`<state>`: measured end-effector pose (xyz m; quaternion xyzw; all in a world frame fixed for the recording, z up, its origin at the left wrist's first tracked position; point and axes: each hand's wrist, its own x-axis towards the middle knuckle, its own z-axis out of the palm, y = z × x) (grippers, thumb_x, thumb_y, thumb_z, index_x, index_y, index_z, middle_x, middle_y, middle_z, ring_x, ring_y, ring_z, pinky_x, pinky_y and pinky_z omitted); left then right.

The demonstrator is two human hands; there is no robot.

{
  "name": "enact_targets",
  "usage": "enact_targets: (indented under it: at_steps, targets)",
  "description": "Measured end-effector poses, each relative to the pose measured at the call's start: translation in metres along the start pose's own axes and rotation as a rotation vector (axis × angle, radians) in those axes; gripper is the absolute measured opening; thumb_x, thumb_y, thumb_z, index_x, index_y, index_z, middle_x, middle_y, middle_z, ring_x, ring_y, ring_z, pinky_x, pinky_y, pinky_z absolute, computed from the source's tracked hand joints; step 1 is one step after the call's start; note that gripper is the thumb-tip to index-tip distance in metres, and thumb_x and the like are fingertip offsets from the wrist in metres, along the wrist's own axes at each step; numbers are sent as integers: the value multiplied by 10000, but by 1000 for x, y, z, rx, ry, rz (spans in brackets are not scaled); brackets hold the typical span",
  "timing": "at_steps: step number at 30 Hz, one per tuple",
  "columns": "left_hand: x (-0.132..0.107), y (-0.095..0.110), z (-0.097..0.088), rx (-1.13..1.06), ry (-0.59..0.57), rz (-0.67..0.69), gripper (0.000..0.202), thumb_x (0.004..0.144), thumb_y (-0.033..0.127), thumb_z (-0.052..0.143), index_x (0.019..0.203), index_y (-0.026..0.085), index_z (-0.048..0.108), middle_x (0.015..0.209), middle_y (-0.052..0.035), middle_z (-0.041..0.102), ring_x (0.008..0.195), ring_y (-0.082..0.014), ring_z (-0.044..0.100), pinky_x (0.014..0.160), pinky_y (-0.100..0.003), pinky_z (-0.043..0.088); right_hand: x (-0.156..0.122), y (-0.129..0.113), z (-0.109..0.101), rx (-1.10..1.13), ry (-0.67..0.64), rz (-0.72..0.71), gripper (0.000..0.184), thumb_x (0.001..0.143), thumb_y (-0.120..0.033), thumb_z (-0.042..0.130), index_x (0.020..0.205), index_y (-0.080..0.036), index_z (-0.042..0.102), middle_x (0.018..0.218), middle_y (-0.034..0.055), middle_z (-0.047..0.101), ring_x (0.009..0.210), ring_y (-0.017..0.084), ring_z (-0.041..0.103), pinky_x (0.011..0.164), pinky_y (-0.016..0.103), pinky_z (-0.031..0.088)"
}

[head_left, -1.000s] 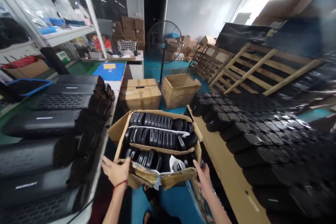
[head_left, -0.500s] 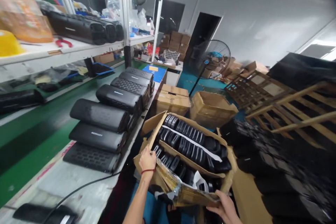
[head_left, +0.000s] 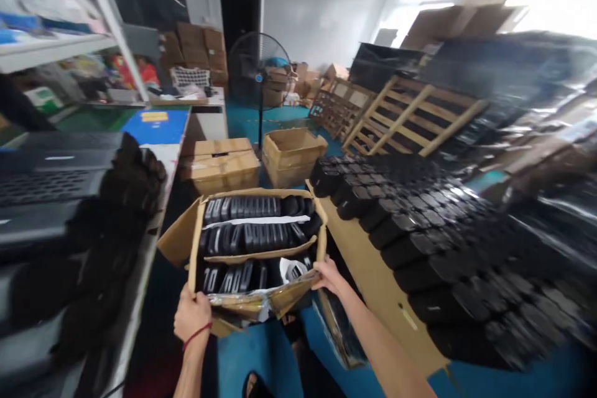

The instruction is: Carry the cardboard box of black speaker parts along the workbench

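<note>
An open cardboard box [head_left: 180, 239] packed with rows of black plastic parts [head_left: 254, 236] hangs in front of me above the blue floor. My left hand [head_left: 191, 317], a red band at the wrist, is closed on the box's near left corner. Over at the near right corner, my right hand [head_left: 329, 275] grips the rim. A crumpled flap with tape [head_left: 252, 306] sags along the near edge between the two hands.
Black speakers [head_left: 60, 199] lie on the bench at my left. At my right, a cardboard sheet [head_left: 373, 280] carries several rows of black parts [head_left: 420, 224]. Two closed boxes [head_left: 219, 165], an open box [head_left: 291, 152], a standing fan [head_left: 259, 68] and wooden pallets [head_left: 410, 118] are beyond.
The view swung from the left bench back toward the box and the right-hand pile. Both hands stayed on the box's near corners; the box now sits level and centred.
</note>
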<state>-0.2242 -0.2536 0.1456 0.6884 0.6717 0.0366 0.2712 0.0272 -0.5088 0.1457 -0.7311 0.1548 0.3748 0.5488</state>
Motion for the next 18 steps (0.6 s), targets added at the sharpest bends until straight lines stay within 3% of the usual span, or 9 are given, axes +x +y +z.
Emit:
enact_targets:
  at_steps: [6,11,15,18]
  targets:
    - [20,-7,-5,91,-35,-12,487,1001,500,495,1383,198,480,1023,-58,650,807,-170,651,738,-355,572,-17,3,2,-102,-86,-21,407,983,-402,574,1266,-110,553,1164,97,589,1030,159,606,897,343,577]
    - [31,-13,1,108,1,-19,492,994,542,474,1351,203,492,822,4,584,574,-106,498,570,-263,458,-11,9,-11,-227,-131,-56,412,980,-408,578,1266,-112,557,1172,97,589,1047,167,602,918,358,570]
    - [40,-20,8,69,36,-68,446,995,503,492,1326,205,518,706,42,512,505,-94,410,537,-244,410,-5,20,-12,-301,-144,-171,399,976,-394,584,1255,-108,569,1196,94,589,1098,187,594,977,384,550]
    - [45,-25,9,-7,77,-172,363,988,443,538,1254,199,572,684,48,524,509,-103,450,558,-254,443,-1,22,-18,-375,-203,-322,382,973,-395,588,1258,-141,577,1236,99,578,1137,188,583,1000,378,543]
